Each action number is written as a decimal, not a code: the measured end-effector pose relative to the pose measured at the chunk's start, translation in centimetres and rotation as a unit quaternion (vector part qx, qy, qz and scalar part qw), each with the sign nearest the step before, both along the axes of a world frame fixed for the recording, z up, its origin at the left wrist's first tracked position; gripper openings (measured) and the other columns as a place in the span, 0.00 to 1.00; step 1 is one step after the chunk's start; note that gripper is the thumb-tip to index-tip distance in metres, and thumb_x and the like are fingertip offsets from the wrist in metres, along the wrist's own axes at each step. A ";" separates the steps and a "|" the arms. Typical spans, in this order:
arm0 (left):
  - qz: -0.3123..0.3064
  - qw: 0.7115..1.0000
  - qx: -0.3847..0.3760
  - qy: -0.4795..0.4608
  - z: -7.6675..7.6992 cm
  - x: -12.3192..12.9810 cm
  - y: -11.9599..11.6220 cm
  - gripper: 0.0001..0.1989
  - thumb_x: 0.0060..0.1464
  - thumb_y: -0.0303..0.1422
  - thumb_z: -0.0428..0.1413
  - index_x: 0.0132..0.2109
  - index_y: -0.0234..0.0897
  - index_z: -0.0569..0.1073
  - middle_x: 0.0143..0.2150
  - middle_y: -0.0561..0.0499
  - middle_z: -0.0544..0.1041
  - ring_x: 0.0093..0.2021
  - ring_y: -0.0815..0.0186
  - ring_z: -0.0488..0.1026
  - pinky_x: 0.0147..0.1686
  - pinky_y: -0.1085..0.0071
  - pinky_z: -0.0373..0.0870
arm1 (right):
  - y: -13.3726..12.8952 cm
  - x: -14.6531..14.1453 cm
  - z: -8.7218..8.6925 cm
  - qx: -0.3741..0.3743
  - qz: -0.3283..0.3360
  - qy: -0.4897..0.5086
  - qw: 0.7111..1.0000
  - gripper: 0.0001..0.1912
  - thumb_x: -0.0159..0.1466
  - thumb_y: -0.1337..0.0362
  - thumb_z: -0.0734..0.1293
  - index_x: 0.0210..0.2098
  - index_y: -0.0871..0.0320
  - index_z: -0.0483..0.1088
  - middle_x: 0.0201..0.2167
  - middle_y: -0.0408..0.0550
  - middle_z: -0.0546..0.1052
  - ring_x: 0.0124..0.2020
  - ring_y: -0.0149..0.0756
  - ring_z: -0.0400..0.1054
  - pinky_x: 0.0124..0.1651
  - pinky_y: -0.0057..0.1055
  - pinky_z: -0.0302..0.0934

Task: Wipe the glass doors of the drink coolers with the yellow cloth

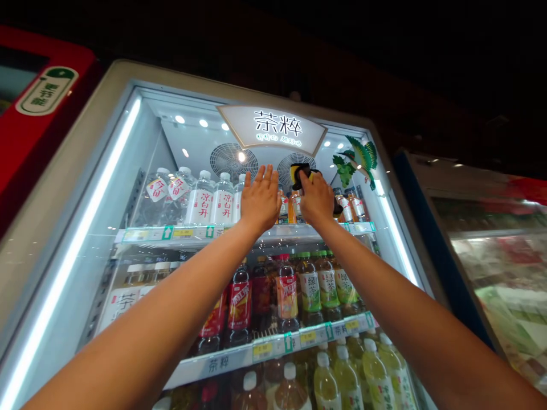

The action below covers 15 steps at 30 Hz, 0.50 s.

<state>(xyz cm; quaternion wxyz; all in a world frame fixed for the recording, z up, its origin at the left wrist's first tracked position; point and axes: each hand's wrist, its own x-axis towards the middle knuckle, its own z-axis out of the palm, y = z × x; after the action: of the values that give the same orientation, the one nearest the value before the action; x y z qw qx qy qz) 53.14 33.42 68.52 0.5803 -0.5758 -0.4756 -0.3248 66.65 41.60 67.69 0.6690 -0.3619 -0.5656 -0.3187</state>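
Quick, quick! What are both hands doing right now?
Left hand: open and holding nothing, palm facing the drinks fridge.
Right hand: closed, holding a black-and-yellow tool; I can't tell exactly what it is.

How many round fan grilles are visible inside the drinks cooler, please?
2: one fan grille above and left of the left hand, the other fan grille partly behind the black-and-yellow object in the right hand; others may be hidden.
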 end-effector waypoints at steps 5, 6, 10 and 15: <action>-0.022 1.000 0.003 0.006 0.3 1.7 1.5 0.31 0.68 0.33 0.39 0.73 0.24 0.54 0.77 0.38 0.51 0.77 0.53 0.44 0.75 0.50 0.33 | 0.2 1.6 2.1 -0.002 -0.007 -0.032 0.999 0.29 0.71 0.67 0.55 0.71 0.52 0.59 0.67 0.58 0.66 0.68 0.51 0.59 0.66 0.52 0.57; -0.030 1.000 0.006 0.004 0.2 1.8 1.7 0.31 0.67 0.33 0.40 0.73 0.25 0.54 0.77 0.38 0.51 0.78 0.53 0.43 0.75 0.50 0.33 | 0.6 2.4 2.4 -0.007 -0.006 -0.026 1.000 0.29 0.72 0.67 0.55 0.71 0.52 0.58 0.67 0.59 0.67 0.67 0.51 0.60 0.65 0.53 0.58; -0.044 0.999 -0.003 0.009 -0.3 1.6 1.9 0.31 0.67 0.34 0.42 0.74 0.30 0.54 0.77 0.42 0.51 0.78 0.54 0.43 0.76 0.52 0.31 | 2.3 4.4 1.0 -0.023 -0.017 0.036 0.999 0.27 0.72 0.66 0.55 0.70 0.59 0.60 0.72 0.62 0.59 0.72 0.54 0.52 0.66 0.54 0.56; -0.030 0.999 -0.014 0.019 -0.5 3.0 2.2 0.32 0.66 0.33 0.42 0.74 0.29 0.52 0.77 0.41 0.51 0.78 0.54 0.42 0.75 0.51 0.33 | 2.5 3.9 -0.9 0.006 -0.023 -0.009 1.000 0.30 0.70 0.69 0.57 0.70 0.51 0.60 0.71 0.55 0.61 0.70 0.48 0.56 0.66 0.50 0.58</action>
<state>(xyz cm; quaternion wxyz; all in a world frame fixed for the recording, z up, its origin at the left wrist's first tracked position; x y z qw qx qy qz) 56.14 35.58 68.04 0.5712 -0.6041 -0.4516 -0.3237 70.53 44.09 66.78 0.6587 -0.3673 -0.5614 -0.3407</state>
